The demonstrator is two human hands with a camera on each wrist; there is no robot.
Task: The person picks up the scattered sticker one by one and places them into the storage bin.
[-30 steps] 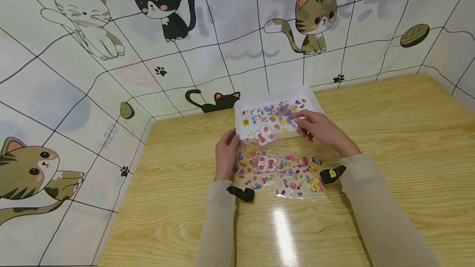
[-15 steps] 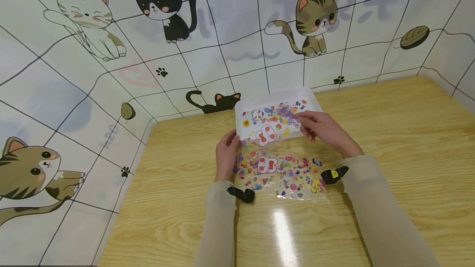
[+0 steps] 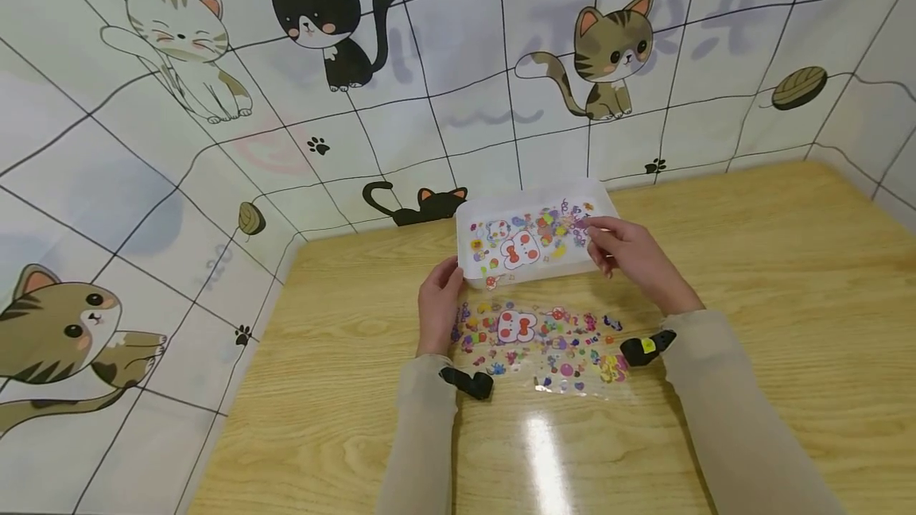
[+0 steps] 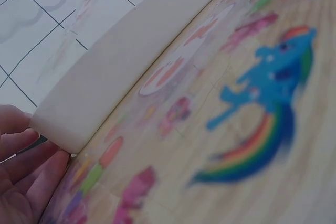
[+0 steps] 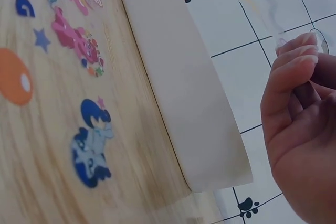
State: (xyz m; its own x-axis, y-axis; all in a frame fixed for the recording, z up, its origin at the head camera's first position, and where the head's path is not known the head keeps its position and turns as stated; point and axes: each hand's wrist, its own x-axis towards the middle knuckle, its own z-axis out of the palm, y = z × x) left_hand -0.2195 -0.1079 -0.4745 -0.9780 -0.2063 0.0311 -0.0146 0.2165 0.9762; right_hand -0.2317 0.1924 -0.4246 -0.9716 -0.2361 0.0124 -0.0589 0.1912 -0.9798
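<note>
My right hand [image 3: 630, 257] pinches a clear sticker sheet [image 3: 520, 249] between thumb and fingertips, over the right side of a white tray [image 3: 465, 238]. The sheet has a white rabbit with a red bow and small colourful pictures, and its lower left part overlaps the tray's front edge. In the right wrist view, the pinched film [image 5: 279, 40] shows faintly at the fingertips. My left hand [image 3: 438, 304] holds the tray's front left corner, thumb at the front and fingers along the side; these fingers [image 4: 21, 137] also show in the left wrist view.
Other clear sticker sheets [image 3: 565, 370] with a rabbit and ponies lie on the wooden table [image 3: 336, 420] before the tray. Behind the table rises a wall covering [image 3: 494, 141] with cartoon cats and black grid lines.
The sheet in my right hand has shifted up and back, so more of it overlaps the tray. My right hand has moved slightly right. The left hand stays at the corner; the head view tilts up slightly.
</note>
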